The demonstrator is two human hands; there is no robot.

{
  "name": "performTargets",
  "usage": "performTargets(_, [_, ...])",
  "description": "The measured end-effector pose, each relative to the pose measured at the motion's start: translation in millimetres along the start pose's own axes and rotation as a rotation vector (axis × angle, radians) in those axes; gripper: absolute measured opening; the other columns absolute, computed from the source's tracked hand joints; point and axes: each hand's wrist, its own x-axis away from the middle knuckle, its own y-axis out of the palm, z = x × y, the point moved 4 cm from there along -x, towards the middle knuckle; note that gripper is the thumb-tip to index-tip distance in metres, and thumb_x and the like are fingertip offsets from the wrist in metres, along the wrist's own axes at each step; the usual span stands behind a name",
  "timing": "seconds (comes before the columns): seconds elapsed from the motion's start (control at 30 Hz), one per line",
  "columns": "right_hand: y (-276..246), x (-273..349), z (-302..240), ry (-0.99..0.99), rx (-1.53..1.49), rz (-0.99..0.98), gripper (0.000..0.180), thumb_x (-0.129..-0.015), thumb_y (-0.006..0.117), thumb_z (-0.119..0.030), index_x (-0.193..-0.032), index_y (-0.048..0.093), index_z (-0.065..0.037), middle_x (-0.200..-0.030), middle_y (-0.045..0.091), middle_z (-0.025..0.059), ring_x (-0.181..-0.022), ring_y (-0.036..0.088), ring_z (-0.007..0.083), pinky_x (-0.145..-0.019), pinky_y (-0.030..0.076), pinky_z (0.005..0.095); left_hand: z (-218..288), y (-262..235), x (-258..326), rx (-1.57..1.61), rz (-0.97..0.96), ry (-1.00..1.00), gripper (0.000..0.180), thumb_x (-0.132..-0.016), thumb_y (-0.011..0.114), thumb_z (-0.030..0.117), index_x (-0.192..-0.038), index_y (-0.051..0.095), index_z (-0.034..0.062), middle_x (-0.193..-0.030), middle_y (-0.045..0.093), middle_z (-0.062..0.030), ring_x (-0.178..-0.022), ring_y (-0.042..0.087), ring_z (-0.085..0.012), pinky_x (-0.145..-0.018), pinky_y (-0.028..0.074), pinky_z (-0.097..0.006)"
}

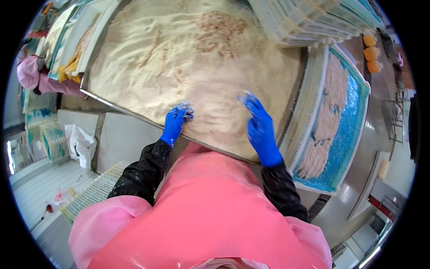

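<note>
A broad metal-edged tray table (pixel 117 106) carries a deep spread of pale yellow crumbs (pixel 121 58). My left hand (pixel 178 117), in a blue glove dusted with crumbs, is low over the near edge, its fingers apart and slightly bent. Farther right, my right hand (pixel 258 121) reaches over the crumbs with its fingers stretched out and powdery at the tips. Neither hand holds anything. A pinkish, crumb-smeared patch lies between them. Toward the far side, a loose heap of pinkish strips (pixel 219 31) rests in the crumbs.
To the right, a blue-lined white tray (pixel 365 105) bears rows of coated strips (pixel 330 101). Stacked pale plastic trays (pixel 313 20) stand at the far right. At the left are another person's yellow glove (pixel 68 68) and pink sleeve, beside a white tub (pixel 92 49).
</note>
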Motion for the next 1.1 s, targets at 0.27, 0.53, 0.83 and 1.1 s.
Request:
performTargets(0.27, [186, -29, 118, 0.132, 0.23, -0.009, 0.041, -0.08, 0.061, -0.015, -0.121, 0.058, -0.01, -0.126, 0.049, 0.0166, -0.118, 0.045, 0.0342, -0.097, 0.035, 0.0457, 18, -62, -9, 0.025, 0.007, 0.052, 0.034, -0.096, 0.048, 0.025, -0.121, 0.057, 0.0031, -0.097, 0.067, -0.0097, -0.081, 0.063, -0.0133, -0.07, 0.048, -0.025])
performTargets(0.53, [243, -136, 63, -0.089, 0.577, -0.015, 0.034, -0.072, 0.068, -0.029, -0.101, 0.064, -0.012, -0.109, 0.056, 0.0102, -0.103, 0.048, 0.0303, -0.086, 0.034, 0.0463, 19, -75, -22, 0.119, -0.008, 0.081, 0.031, -0.096, 0.047, 0.02, -0.119, 0.057, 0.0019, -0.095, 0.067, -0.0089, -0.082, 0.063, -0.0135, -0.072, 0.049, -0.024])
performTargets(0.83, [185, -136, 57, 0.305, -0.671, 0.07, 0.02, -0.086, 0.062, -0.004, -0.106, 0.06, 0.001, -0.101, 0.064, 0.0066, -0.091, 0.058, 0.0128, -0.082, 0.047, 0.0266, 16, -78, -31, 0.186, -0.05, 0.029, 0.03, -0.096, 0.045, 0.018, -0.119, 0.058, 0.0038, -0.096, 0.067, -0.0082, -0.082, 0.062, -0.0125, -0.072, 0.049, -0.024])
performTargets(1.1, [124, -14, 46, -0.33, 0.695, -0.412, 0.052, -0.076, 0.047, 0.006, -0.121, 0.057, -0.017, -0.13, 0.052, 0.006, -0.123, 0.046, 0.0244, -0.105, 0.032, 0.0385, 43, -31, -35, -0.442, -0.059, 0.592, 0.036, -0.087, 0.053, 0.009, -0.122, 0.058, 0.0077, -0.119, 0.06, -0.0115, -0.109, 0.056, -0.0269, -0.097, 0.042, -0.036])
